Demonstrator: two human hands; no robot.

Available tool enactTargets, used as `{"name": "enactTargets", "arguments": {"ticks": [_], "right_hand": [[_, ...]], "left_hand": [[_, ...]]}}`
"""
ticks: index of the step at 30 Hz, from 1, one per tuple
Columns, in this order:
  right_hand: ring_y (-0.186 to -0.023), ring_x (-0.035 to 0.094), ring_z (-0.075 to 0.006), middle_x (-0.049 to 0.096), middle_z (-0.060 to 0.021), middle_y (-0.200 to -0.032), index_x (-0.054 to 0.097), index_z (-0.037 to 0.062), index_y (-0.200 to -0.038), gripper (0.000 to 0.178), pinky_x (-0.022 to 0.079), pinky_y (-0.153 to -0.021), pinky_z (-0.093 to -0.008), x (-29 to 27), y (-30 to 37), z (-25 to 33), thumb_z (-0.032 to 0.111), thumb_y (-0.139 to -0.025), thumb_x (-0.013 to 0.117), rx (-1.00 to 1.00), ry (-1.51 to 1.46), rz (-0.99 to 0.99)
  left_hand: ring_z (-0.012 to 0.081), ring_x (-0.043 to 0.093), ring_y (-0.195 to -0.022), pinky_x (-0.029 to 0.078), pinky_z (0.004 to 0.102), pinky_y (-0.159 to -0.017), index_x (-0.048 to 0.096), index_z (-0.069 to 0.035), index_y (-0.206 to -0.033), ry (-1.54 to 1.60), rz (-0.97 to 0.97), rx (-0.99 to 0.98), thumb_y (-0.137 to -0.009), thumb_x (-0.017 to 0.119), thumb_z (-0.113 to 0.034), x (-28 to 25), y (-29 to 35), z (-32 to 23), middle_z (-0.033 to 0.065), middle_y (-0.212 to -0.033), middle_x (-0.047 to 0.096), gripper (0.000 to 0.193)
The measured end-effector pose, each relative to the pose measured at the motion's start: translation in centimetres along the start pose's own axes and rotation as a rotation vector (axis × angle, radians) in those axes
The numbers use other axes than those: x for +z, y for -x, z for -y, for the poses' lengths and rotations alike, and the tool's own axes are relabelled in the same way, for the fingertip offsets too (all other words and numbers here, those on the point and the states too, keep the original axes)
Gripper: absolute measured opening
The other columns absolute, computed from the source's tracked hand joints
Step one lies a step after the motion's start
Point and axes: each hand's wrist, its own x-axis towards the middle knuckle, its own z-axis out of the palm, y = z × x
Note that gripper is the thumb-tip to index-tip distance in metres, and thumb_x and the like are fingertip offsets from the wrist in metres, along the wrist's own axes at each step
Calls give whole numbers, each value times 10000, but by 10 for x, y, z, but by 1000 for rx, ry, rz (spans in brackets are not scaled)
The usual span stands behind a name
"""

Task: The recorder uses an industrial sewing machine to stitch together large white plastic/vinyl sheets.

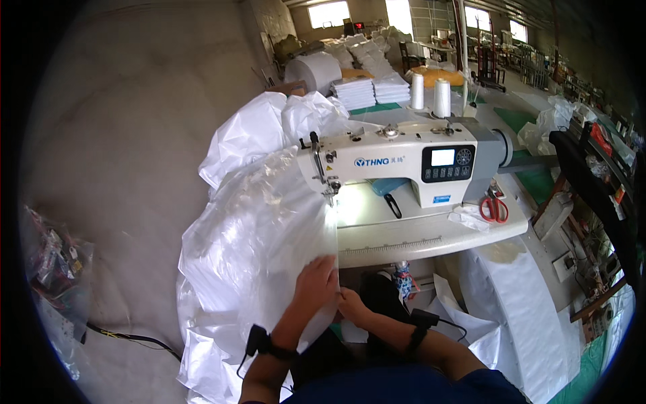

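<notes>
A large white, partly see-through plastic sheet (256, 236) hangs in folds over the left side of a white sewing machine (397, 158). Its straight right edge runs from under the needle area (332, 195) down toward me. My left hand (315, 286) rests on the sheet close to that edge, fingers stretched forward and pressing on it. Just below and to the right, my right hand (352, 308) has its fingers closed at the sheet's edge; the fingertips are partly hidden. A lamp lights the stitching spot brightly.
Red-handled scissors (494, 209) and a small black tool (393, 206) lie on the machine table (404, 237). Two white thread cones (441, 98) stand behind. Stacked white sheets (353, 93) sit farther back. More white material (518, 303) hangs at right; a cable (134, 338) crosses the floor at left.
</notes>
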Motion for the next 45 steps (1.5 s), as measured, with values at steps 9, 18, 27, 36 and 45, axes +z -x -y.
{"name": "enactTargets", "arguments": {"ticks": [9,18,27,36,45], "right_hand": [[-702,634,-218,606,-126,-878,545,-40,-1021,263,550,-574,-313,1,-29,33,149,-916,396,33,13,18],[-656,636,-199,620,-122,-807,548,-42,-983,231,547,-551,-304,-19,-52,72,138,-896,432,14,118,106],[-839,609,-267,610,-114,-884,586,49,-1010,255,488,-694,-395,-111,-74,143,232,-833,565,-663,1255,-698],[-983,517,-246,561,-92,-1015,631,51,-943,209,429,-798,-381,-177,-125,136,170,-792,551,-303,1668,-799],[-847,612,-299,604,-128,-914,597,40,-954,185,494,-679,-361,-158,-106,147,111,-787,559,-293,1809,-634]], "left_hand": [[301,552,-1056,429,387,-916,580,13,-1080,-248,173,58,-849,515,-216,76,-76,67,158,-1133,584,332],[291,543,-1083,405,380,-954,586,20,-1073,-389,120,-20,-852,502,-197,92,-84,89,167,-1146,585,321],[305,478,-1147,347,414,-995,567,72,-1079,-522,152,-129,-829,474,-131,86,-78,77,185,-1194,534,336],[315,524,-1091,412,369,-955,591,60,-1047,-144,-1,-85,-811,492,-63,89,-110,132,181,-1148,567,284],[305,560,-1023,457,375,-890,623,0,-1001,-41,-51,-93,-818,499,-87,90,-128,182,178,-1105,585,238]]}}
